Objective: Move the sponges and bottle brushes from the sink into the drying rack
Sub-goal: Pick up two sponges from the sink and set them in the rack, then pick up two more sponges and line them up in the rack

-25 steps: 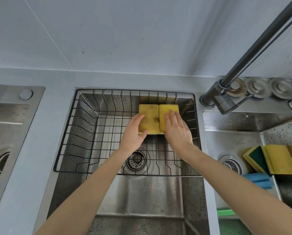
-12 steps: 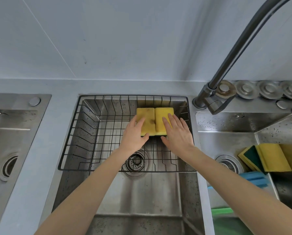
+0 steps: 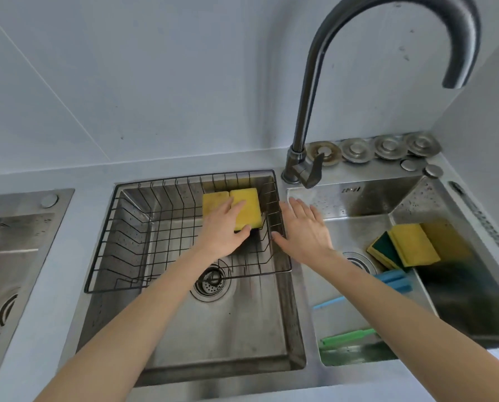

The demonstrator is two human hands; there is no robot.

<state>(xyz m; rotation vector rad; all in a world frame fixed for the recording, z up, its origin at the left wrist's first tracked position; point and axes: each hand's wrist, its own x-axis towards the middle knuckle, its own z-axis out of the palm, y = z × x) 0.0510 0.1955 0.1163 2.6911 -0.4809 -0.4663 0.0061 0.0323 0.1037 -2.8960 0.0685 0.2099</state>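
Your left hand lies flat on two yellow sponges in the drying rack; your right hand is spread, holding nothing.
More sponges and brushes wait in the sink; an angled sponge could tip through the wires.

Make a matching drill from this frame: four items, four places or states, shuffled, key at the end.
Items
1. left hand
2. right hand
3. blue bottle brush
4. wire drying rack

Places or states
A. open, above the right basin's left edge
B. set over the middle basin
C. lying in the right basin
D. flat on the two yellow sponges

Pairs: 1-D, 2-A, 3-C, 4-B
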